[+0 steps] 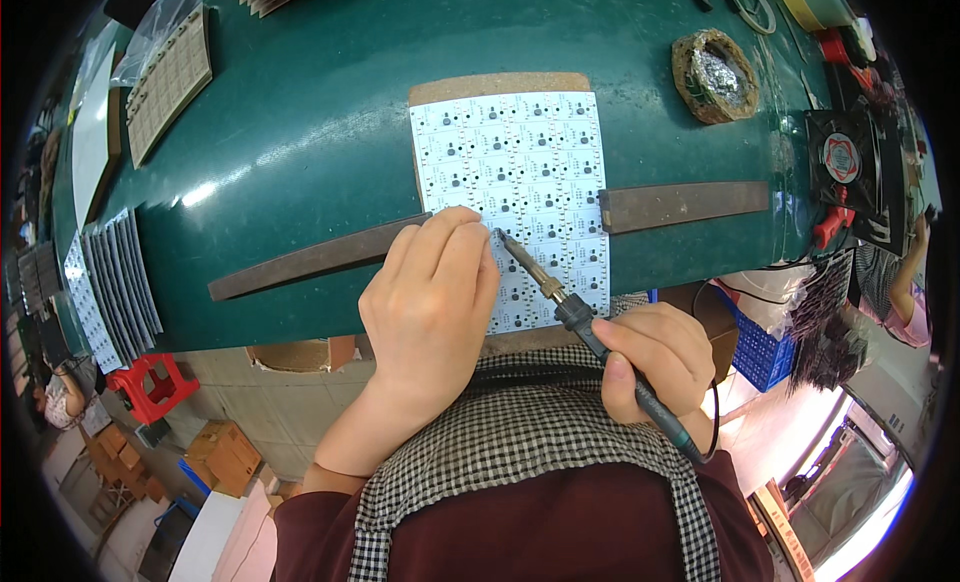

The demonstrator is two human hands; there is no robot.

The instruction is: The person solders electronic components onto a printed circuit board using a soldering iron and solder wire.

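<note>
A white circuit board panel (520, 137), divided into a grid of small units with black components, lies on a brown backing board (500, 83) in front of me. My right hand (660, 357) grips the handle of a soldering iron (575, 317), which slants up and left. Its tip meets the panel near the middle, or hovers just above it. Right beside that tip, the fingers of my left hand (430, 292) are pinched together over the panel. Whatever sits between those fingers is too small and covered to make out.
Dark bars (320, 262) (690, 205) flank the panel on the green tabletop (300, 102). At the right are a round holder with silvery contents (722, 74) and a black device (845, 157). Stacked panels (120, 282) stand at the left edge, near a red stool (152, 387).
</note>
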